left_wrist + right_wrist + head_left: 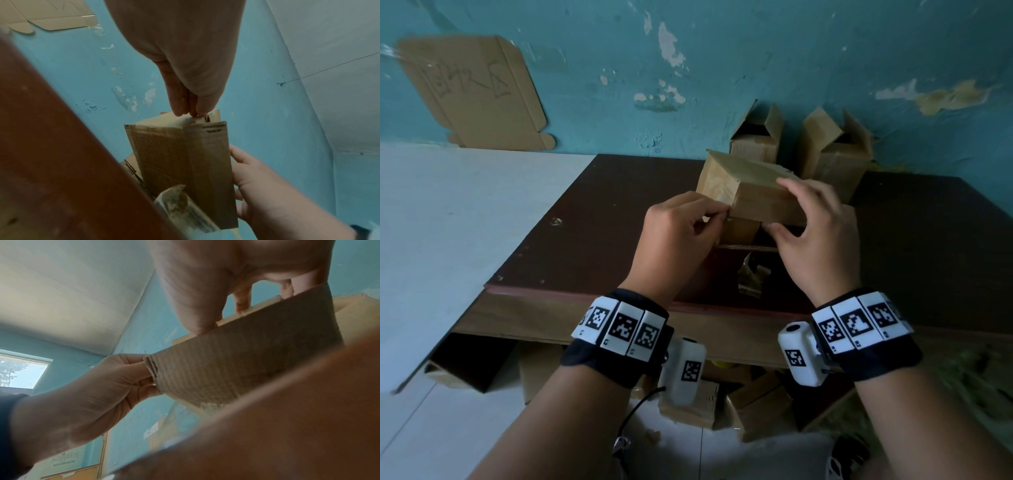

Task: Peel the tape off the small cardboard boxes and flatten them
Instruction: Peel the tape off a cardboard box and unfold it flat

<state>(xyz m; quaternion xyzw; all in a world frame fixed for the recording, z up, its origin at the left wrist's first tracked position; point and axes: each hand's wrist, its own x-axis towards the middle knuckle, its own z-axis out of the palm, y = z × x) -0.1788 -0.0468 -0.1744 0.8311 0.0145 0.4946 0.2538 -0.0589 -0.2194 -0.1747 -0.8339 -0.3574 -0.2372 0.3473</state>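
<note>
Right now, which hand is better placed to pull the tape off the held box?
Left. The left hand already pinches at the box corner; the right hand grips the other end, probably steadying it.

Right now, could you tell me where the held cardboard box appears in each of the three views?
Head: held cardboard box at centre, above the table.
Left wrist: lower centre, seen on end.
Right wrist: right of centre, its underside.
Shared landmark: the left hand pinching its corner.
</note>
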